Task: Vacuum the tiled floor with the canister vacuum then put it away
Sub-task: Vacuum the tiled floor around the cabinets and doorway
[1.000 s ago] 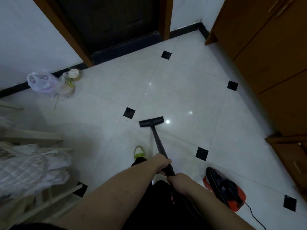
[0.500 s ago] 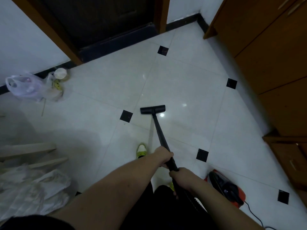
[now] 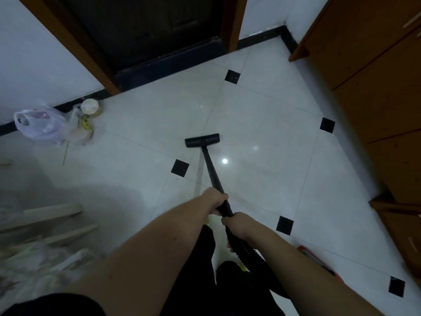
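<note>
Down on the pale tiled floor (image 3: 262, 124), with its small black diamond insets, I see the black floor nozzle (image 3: 202, 140) lying flat, well out in front of me and short of the dark doorway (image 3: 145, 30). Its black wand (image 3: 213, 172) slopes back from the nozzle toward my body. My left hand (image 3: 213, 199) is wrapped round the wand higher up, fingers curled over it, and my right hand (image 3: 234, 224) grips it just behind, where the tube passes into the ribbed black hose (image 3: 243, 248); the two hands sit near each other without touching. At my right side, only a red edge of the canister vacuum (image 3: 314, 256) shows past my forearm, resting on the tiles. Against the left wall a translucent plastic bag (image 3: 43, 125) slumps beside a round lidded tub (image 3: 90, 106). Wooden cabinets (image 3: 376, 71) line the right side. Pale wooden slats (image 3: 45, 213) and some crumpled light material lie at lower left, too blurred for me to make out more.
</note>
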`<action>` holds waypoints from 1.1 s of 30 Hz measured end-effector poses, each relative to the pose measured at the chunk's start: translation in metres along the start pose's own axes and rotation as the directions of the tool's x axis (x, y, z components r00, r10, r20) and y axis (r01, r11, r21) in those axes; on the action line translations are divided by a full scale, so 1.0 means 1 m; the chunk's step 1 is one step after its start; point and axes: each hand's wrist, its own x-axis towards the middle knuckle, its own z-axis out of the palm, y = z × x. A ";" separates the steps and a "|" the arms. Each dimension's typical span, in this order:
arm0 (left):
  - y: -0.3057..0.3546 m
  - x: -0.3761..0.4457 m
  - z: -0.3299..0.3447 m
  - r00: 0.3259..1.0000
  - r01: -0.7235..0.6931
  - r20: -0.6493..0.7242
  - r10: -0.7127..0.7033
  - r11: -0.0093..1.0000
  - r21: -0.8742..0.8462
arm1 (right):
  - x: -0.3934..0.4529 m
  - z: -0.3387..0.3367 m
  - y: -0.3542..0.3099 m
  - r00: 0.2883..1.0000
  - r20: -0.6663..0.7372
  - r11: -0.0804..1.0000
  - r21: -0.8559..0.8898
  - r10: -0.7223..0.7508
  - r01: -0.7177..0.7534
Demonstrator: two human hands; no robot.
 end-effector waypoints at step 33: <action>-0.186 -0.051 0.152 0.981 -0.045 -0.194 0.000 0.972 -0.229 | -0.049 -0.020 0.189 0.996 0.059 0.816 -0.572 -0.065 0.087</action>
